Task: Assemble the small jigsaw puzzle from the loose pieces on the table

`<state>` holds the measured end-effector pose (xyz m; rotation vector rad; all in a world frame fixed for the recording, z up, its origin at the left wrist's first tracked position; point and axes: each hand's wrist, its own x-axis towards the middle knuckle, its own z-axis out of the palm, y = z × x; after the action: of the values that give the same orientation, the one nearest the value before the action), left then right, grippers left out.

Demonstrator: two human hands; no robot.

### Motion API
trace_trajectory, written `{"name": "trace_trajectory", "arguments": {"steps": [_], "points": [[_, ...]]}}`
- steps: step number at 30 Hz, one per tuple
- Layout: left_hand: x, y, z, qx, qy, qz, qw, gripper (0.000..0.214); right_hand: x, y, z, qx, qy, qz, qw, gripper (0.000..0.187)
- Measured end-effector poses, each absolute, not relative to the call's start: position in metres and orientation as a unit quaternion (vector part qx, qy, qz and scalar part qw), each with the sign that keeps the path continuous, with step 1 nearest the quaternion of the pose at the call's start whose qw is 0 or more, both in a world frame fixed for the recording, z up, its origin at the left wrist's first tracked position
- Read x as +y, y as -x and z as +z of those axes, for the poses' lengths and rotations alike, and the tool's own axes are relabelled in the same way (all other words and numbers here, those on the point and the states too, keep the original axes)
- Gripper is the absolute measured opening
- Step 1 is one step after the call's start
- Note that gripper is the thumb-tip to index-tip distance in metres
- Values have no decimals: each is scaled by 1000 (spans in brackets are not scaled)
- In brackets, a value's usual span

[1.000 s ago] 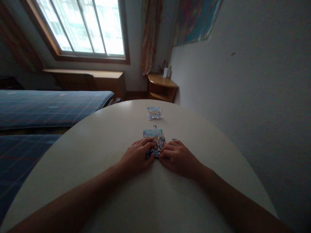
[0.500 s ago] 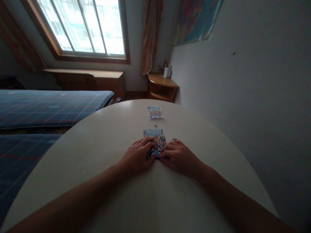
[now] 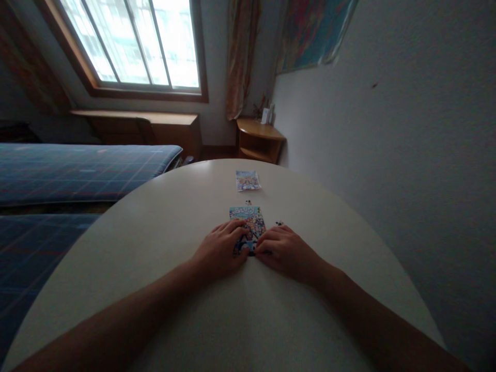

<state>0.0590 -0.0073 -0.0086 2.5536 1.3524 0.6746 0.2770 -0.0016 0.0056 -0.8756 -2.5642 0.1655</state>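
A small colourful jigsaw puzzle [image 3: 250, 218] lies flat on the round white table [image 3: 155, 232]. My left hand [image 3: 220, 250] rests on its near left part, fingers curled and pressing down. Opposite it, my right hand [image 3: 284, 250] has its fingers bent at the puzzle's near right edge. The fingertips of both hands meet at the near edge and hide that part of the picture. One tiny loose piece [image 3: 278, 223] lies just beyond my right hand, and another [image 3: 248, 202] just beyond the puzzle.
A small printed picture card [image 3: 247, 181] lies farther out on the table. A bed with a blue checked cover [image 3: 77, 165] stands on the left. A wooden corner shelf [image 3: 258, 137] and a window are at the back, and a bare wall runs close on the right.
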Motion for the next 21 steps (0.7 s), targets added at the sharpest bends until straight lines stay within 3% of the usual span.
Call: {"name": "trace_trajectory", "arguments": {"steps": [10, 15, 21], "points": [[-7, -59, -10, 449, -858, 233, 86, 32, 4, -284, 10, -905, 333, 130, 232, 6], [-8, -59, -9, 450, -859, 229, 84, 33, 17, -303, 17, -815, 489, 87, 300, 10], [-7, -58, -11, 446, -859, 237, 85, 32, 30, -319, 7, -762, 582, 53, 280, 15]]}}
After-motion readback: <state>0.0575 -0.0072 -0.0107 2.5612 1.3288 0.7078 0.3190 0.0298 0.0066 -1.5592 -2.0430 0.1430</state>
